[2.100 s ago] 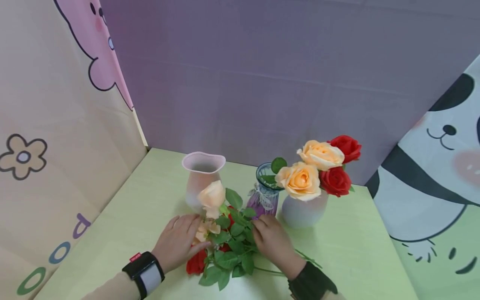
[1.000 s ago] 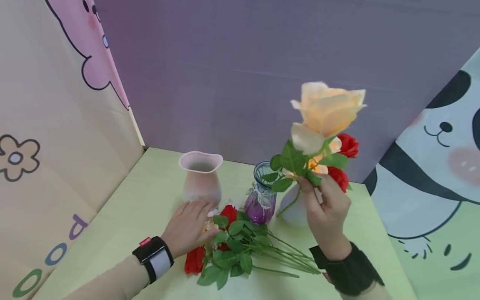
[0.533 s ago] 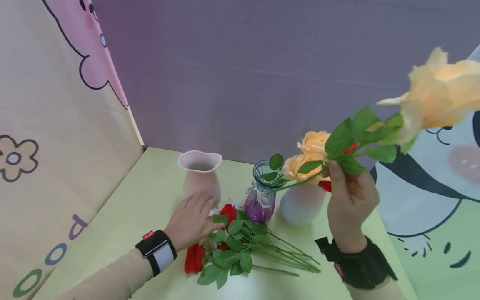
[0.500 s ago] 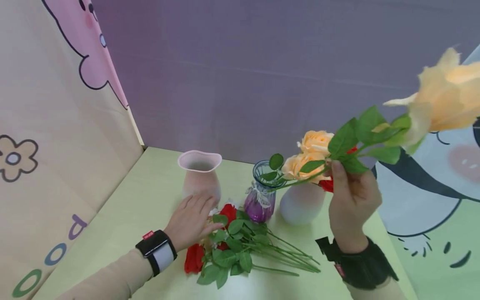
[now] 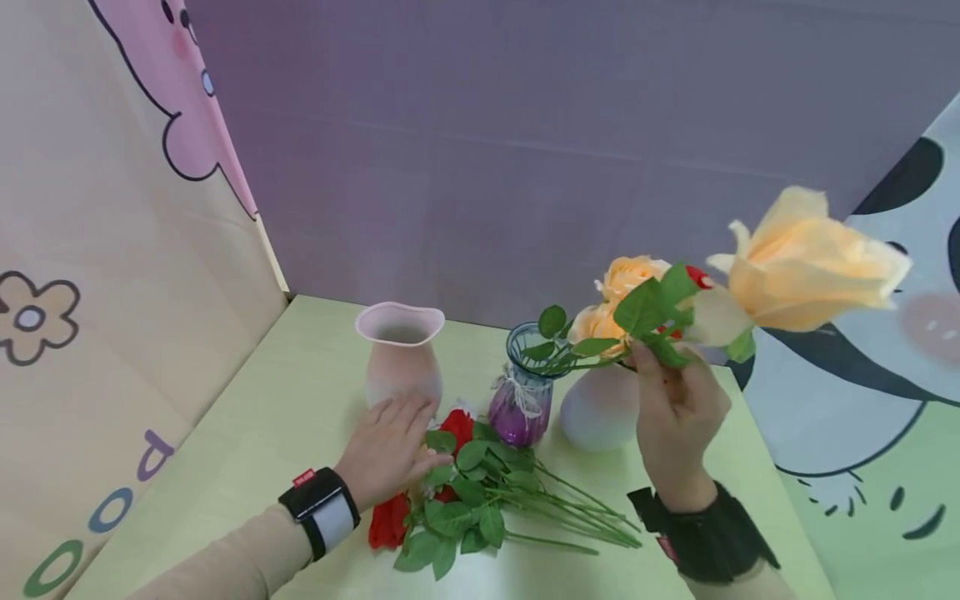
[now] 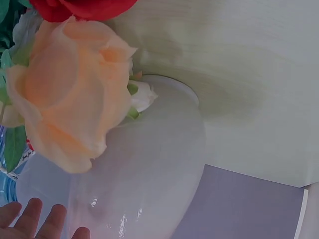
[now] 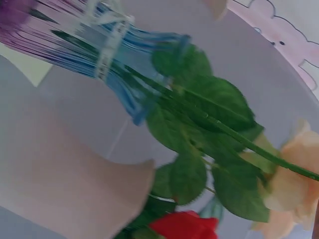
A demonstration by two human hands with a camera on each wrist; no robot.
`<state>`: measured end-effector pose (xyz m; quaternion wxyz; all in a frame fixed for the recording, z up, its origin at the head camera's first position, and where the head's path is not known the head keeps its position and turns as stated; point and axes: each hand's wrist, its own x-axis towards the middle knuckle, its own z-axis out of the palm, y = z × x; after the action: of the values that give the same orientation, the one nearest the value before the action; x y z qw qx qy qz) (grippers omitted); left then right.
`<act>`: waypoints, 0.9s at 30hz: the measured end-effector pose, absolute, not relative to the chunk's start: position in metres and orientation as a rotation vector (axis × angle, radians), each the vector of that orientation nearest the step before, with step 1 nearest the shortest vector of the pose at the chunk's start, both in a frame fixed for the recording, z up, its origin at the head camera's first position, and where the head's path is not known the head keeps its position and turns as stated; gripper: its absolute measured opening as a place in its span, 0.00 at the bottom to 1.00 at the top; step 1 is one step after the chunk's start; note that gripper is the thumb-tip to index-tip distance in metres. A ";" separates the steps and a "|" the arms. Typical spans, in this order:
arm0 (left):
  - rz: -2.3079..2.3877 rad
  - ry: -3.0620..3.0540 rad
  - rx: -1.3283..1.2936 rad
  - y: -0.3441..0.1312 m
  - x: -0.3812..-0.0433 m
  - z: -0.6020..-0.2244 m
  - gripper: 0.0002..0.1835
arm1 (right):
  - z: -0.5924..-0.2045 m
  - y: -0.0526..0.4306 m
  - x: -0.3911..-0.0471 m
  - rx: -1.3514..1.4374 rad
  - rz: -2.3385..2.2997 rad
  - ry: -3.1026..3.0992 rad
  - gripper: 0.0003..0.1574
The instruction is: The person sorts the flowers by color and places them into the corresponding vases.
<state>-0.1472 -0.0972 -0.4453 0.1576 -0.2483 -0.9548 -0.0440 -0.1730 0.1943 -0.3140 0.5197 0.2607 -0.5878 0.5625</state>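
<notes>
My right hand (image 5: 678, 408) pinches the leafy stem of a peach rose (image 5: 813, 262), its bloom tilted to the right. In the right wrist view the long green stem (image 7: 234, 137) runs down through the blue mouth of the glass vase (image 7: 112, 64). That vase (image 5: 519, 408), blue above and purple below, has a white bow at its neck. Fingers extended, my left hand (image 5: 390, 450) lies over the blooms of a flower pile, close to the pink vase (image 5: 405, 358). Its fingertips (image 6: 52, 219) show beside the pale vase wall in the left wrist view, below a peach bloom (image 6: 70, 94).
Red roses (image 5: 388, 521) and leafy green stems (image 5: 562, 508) lie on the pale green table (image 5: 300, 350). Behind my right hand, a round pale vase (image 5: 600, 412) holds peach and red roses. Printed cloth stands at both sides, with a purple-grey backdrop (image 5: 450, 167) behind.
My right hand has picked a peach rose from the pile and raised it right. Since half a second ago it has come lower and left, the stem going into the glass vase.
</notes>
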 end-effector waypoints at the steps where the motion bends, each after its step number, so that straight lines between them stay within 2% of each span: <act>1: -0.138 -2.736 -0.711 -0.097 -0.147 -0.446 0.42 | -0.318 0.195 -0.174 0.632 1.342 -1.425 0.14; 10: -0.194 -2.745 -0.709 -0.094 -0.141 -0.453 0.43 | -0.345 0.199 -0.178 0.592 1.211 -1.696 0.01; 17: -0.210 -2.744 -0.709 -0.093 -0.139 -0.459 0.43 | -0.365 0.202 -0.191 0.529 1.110 -1.906 0.09; 21: -0.229 -2.760 -0.698 -0.093 -0.138 -0.461 0.43 | -0.372 0.203 -0.196 0.516 1.048 -1.980 0.11; 27: -0.228 -2.769 -0.697 -0.094 -0.136 -0.462 0.43 | -0.378 0.200 -0.208 0.559 0.896 -1.990 0.05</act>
<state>-0.1362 -0.0940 -0.4622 0.1383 -0.2410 -0.9574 -0.0788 -0.2083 0.2005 -0.3777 0.4298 0.2239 -0.7976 0.3591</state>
